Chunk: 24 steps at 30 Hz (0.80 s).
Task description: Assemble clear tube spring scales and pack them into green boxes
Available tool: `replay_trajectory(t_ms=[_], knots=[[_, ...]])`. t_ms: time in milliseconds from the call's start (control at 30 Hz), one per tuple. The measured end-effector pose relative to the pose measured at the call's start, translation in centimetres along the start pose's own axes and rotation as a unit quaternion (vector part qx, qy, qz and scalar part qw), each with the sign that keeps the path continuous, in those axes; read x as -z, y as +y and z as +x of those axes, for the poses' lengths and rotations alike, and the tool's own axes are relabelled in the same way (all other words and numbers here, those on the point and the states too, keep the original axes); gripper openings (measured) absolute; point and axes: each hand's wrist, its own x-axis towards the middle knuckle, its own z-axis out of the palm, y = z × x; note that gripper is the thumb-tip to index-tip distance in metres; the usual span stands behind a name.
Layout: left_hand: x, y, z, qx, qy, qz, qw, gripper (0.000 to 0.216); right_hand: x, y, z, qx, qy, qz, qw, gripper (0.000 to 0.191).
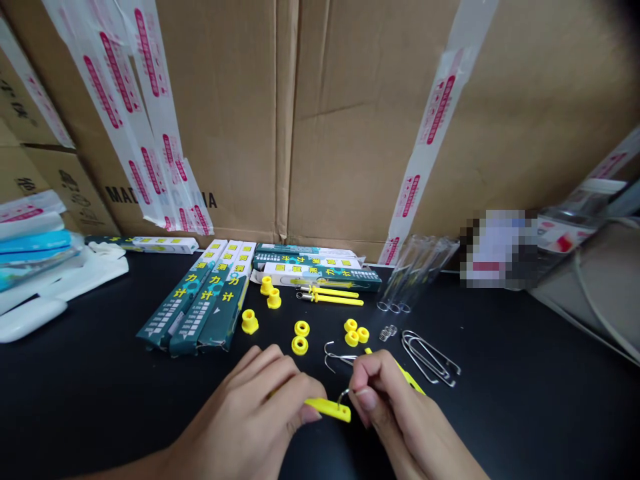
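Note:
My left hand (pixel 260 407) is closed around a flat yellow plastic strip (pixel 331 409) whose holed end sticks out to the right. Between the thumb and forefinger of my right hand (pixel 385 393) is a small metal hook (pixel 343 395); its curved tip meets the strip near the hole, and the rest is hidden by my fingers. Another yellow strip (pixel 411 380) lies behind my right hand. Beyond my hands are loose metal hooks (pixel 330 357), two yellow rings (pixel 300 345), three small yellow caps (pixel 352 338) and small springs (pixel 387 333).
Bent wire pieces (pixel 430 360) lie right of my right hand, with transparent tubes (pixel 400 293) behind. Yellow flanged plugs (pixel 249 322) and two yellow rods with springs (pixel 333 299) lie farther back. Green-white boxes (pixel 203 300) stand left; large cartons (pixel 240 120) close off the back.

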Motion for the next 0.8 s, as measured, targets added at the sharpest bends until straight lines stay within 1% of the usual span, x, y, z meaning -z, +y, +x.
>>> replay_trajectory(t_ms=[200,367,433,533,667,800], knots=[[-0.1,0.0,0.0,0.01,-0.009,-0.013,1.0,0.029,-0.2,0.3,0.2,0.002,-0.001,0.007,1.0,0.038],[-0.7,-0.3,-0.2,0.009,0.018,-0.036,0.999,0.03,-0.5,0.4,0.1,-0.009,0.02,0.025,0.999,0.04],[-0.7,-0.3,-0.2,0.009,0.014,-0.034,0.999,0.03,-0.5,0.3,0.1,-0.003,0.023,0.022,1.0,0.04],[-0.3,-0.2,0.0,0.003,0.007,-0.022,1.0,0.031,-0.5,0.4,0.1,0.005,0.028,0.004,1.0,0.038],[0.3,0.1,0.2,-0.001,0.001,0.001,1.0,0.032,-0.5,0.2,0.1,0.014,0.031,-0.009,0.999,0.03],[0.3,0.3,0.1,-0.012,0.014,0.035,0.999,0.03,-0.2,-0.5,0.4,0.033,0.031,-0.028,0.999,0.025]])
